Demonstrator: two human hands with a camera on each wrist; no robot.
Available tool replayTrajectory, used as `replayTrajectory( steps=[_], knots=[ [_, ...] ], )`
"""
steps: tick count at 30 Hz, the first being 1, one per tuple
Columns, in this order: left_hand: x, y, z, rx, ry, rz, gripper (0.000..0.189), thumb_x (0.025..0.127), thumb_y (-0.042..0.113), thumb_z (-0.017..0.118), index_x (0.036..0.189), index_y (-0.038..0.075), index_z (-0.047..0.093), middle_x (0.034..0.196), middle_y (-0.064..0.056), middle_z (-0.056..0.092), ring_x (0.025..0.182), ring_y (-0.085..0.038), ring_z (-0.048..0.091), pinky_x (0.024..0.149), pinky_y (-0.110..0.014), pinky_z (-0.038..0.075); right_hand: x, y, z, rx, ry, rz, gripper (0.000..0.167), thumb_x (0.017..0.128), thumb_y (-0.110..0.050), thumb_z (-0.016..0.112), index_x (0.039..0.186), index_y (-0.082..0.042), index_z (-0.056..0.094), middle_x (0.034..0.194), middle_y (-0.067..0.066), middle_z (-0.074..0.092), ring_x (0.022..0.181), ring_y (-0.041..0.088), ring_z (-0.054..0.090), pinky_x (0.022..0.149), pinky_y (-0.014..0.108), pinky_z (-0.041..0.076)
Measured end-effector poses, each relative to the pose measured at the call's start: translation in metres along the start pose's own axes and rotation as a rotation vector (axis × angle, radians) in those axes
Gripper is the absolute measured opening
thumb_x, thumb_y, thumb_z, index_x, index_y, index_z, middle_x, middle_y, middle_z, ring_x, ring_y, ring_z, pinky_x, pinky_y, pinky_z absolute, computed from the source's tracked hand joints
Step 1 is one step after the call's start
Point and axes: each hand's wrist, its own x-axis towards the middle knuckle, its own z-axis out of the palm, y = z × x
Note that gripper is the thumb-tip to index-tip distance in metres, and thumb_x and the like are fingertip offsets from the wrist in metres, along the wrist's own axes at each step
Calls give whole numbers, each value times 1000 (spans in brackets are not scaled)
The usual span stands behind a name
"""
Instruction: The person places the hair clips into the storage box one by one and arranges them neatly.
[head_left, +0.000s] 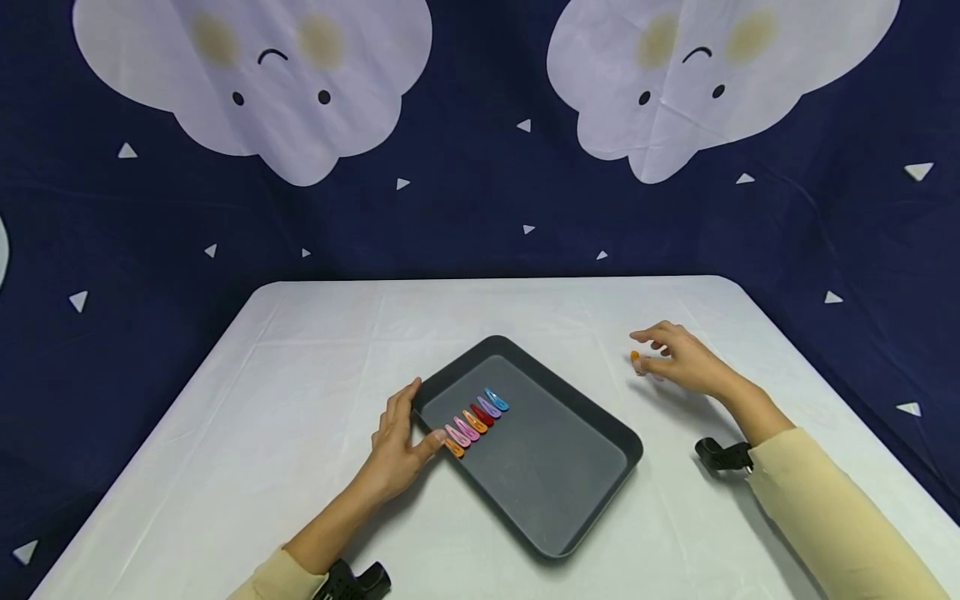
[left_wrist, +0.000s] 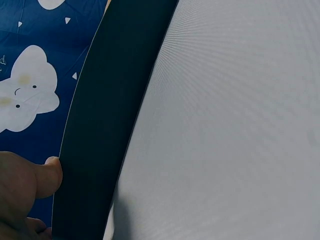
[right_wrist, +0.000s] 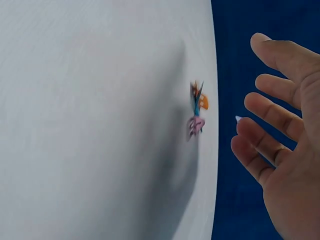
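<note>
A dark grey tray (head_left: 555,467) lies at an angle on the table. Along its left side, several snap hair clips (head_left: 475,422) in blue, purple, red, orange and pink form a slanted row. My left hand (head_left: 397,450) holds the tray at its left corner, the thumb over the rim beside the lowest orange clip; the left wrist view shows the thumb against the tray wall (left_wrist: 100,125). Right of the tray, my right hand (head_left: 686,360) hovers with loosely bent fingers over a small heap of hair clips (right_wrist: 197,112). Orange, teal and pink show in that heap, apart from the fingers.
A white cloth (head_left: 330,333) covers the table. Behind it hangs a dark blue curtain (head_left: 465,233) with clouds and small triangles. Black wrist devices (head_left: 723,456) sit at both sleeves.
</note>
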Motion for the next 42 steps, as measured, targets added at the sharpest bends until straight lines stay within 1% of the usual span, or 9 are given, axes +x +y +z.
replayTrajectory(
  steps=[5,10,17,23,30,34,40,42],
  knots=[
    [0,0,0,3,1,0,77,87,18,66,149,10,20,151,-15,25,134,-38,26,97,-60,19,-6,10,-1,1,-19,18,50,87,-26,67,129,-2,55,120,17,56,106,32,50,87,49,43],
    [0,-1,0,2,-1,-8,77,88,18,65,149,9,20,151,-15,24,135,-38,25,98,-60,18,-12,17,-3,9,-55,61,52,87,-29,67,130,-2,54,121,19,55,107,34,50,87,48,42],
    [0,-1,1,8,5,2,76,87,18,66,148,8,21,150,-16,25,134,-38,26,97,-60,19,-16,29,-3,-19,-64,55,53,82,-21,72,128,-1,56,117,20,57,101,32,53,84,42,41],
    [-1,-1,1,17,4,5,77,88,19,65,149,10,20,151,-15,25,135,-39,26,97,-60,19,-18,33,-3,-23,-87,77,58,79,-26,74,129,-2,56,111,18,57,94,27,47,80,36,36],
    [-1,-1,1,17,4,10,76,88,20,65,149,10,20,151,-14,25,136,-38,25,98,-60,19,-19,38,-2,-25,-106,68,58,80,-26,74,130,-2,55,112,17,55,96,26,42,80,35,33],
    [-1,-1,1,13,-1,7,76,88,19,65,149,11,20,151,-14,25,136,-38,25,98,-60,19,-18,41,-1,-28,-107,75,59,81,-28,73,131,-3,54,112,17,54,94,25,42,78,34,33],
    [-1,-2,1,9,0,11,77,88,20,65,149,12,20,151,-13,25,136,-38,26,99,-59,19,-15,40,4,-23,-84,115,58,80,-28,73,131,-6,55,105,12,52,90,23,37,75,32,29],
    [-1,-1,1,10,2,14,77,88,20,65,149,12,20,151,-13,25,136,-38,26,99,-59,19,-14,39,5,-16,-76,117,59,79,-27,74,130,-5,55,104,14,52,91,24,37,75,33,29]
  ],
)
